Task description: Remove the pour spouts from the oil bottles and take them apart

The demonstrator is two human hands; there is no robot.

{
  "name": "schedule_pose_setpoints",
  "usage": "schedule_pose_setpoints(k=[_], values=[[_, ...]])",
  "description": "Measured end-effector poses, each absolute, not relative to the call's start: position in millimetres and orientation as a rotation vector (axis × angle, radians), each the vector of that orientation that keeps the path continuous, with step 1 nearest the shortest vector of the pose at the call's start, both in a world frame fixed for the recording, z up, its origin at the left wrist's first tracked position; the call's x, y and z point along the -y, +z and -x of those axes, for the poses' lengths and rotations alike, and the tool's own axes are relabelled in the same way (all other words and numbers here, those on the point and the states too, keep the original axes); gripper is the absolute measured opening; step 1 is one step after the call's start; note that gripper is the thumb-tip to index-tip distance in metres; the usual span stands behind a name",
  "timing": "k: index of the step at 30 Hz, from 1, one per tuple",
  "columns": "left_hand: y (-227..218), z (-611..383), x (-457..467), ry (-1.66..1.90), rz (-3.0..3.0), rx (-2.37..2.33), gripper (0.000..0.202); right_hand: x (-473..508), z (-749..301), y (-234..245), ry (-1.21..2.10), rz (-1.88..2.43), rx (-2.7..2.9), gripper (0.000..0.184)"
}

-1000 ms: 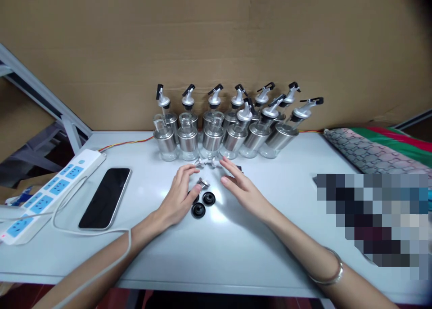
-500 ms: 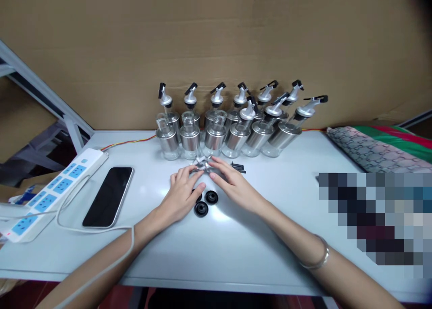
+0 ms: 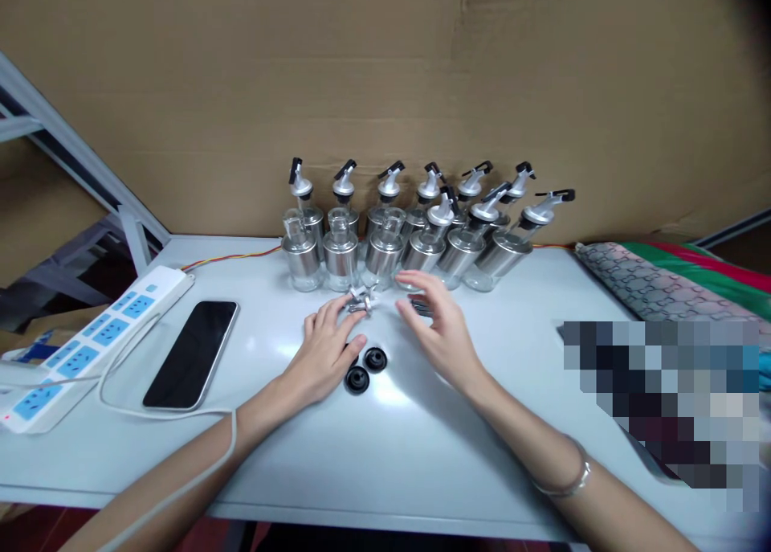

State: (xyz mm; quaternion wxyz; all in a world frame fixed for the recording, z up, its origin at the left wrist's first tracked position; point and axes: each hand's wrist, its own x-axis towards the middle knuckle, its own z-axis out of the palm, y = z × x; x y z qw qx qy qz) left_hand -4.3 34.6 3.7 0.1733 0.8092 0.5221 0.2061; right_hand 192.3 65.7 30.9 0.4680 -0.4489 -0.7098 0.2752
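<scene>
My left hand (image 3: 330,349) rests on the table with its fingers spread, the fingertips touching a small group of silver pourer spouts (image 3: 363,299). By its thumb lie a black ring-shaped stopper (image 3: 376,360) and another black stopper (image 3: 357,379); a third is partly hidden under the thumb. To the right, my right hand (image 3: 442,331) is held apart from the spouts, thumb and fingers parted with nothing between them. Black lever pieces (image 3: 420,305) lie partly hidden behind its fingers. Just beyond, a front-row bottle (image 3: 341,255) of glass and steel stands without a pourer, as do two beside it.
Behind are several bottles with silver pourers (image 3: 429,186) and black levers. On the left lie a phone (image 3: 191,355), a white power strip (image 3: 96,347) and a cable across my left forearm. A patterned bag (image 3: 638,275) lies at the right, near a blurred-out patch. Cardboard (image 3: 373,78) backs the table.
My right hand has drawn back from the silver spouts to the right, and its fingers have parted. My left hand stays at the spouts. The view has shifted slightly.
</scene>
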Motion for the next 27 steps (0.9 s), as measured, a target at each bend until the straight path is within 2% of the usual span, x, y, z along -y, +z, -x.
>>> schedule_pose_setpoints(k=[2, 4, 6, 8, 13, 16, 22, 27], values=[[10.3, 0.8, -25.8, 0.633, -2.454, -1.395, 0.048, -78.1, -198.3, 44.3, 0.449, 1.081, 1.554, 0.022], [17.3, -5.4, -13.1, 0.735, -2.687, -1.117, 0.05, -95.5, -203.7, 58.8, 0.319, 1.028, 1.415, 0.026], [22.3, -12.7, -0.2, 0.852, -2.853, -0.779, 0.048, -114.5, -207.0, 71.4, 0.259, 0.956, 1.392, 0.028], [23.0, -19.0, 9.2, 0.897, -2.895, -0.657, 0.042, -130.7, -208.0, 79.7, 0.256, 0.919, 1.408, 0.028], [9.4, -22.1, 11.7, 0.922, -2.757, -0.735, 0.04, -149.5, -209.5, 78.3, 0.352, 0.995, 1.46, 0.024], [4.2, -18.7, 8.3, 0.851, -2.694, -0.795, 0.04, -150.8, -212.9, 71.7, 0.385, 1.013, 1.5, 0.028], [11.7, -14.7, 4.6, 0.645, -2.685, -0.76, 0.042, -151.2, -214.3, 68.1, 0.266, 1.125, 1.541, 0.023], [12.1, -14.2, 3.1, 0.773, -2.697, -0.757, 0.04, -147.9, -211.6, 73.3, 0.232, 1.138, 1.505, 0.018]])
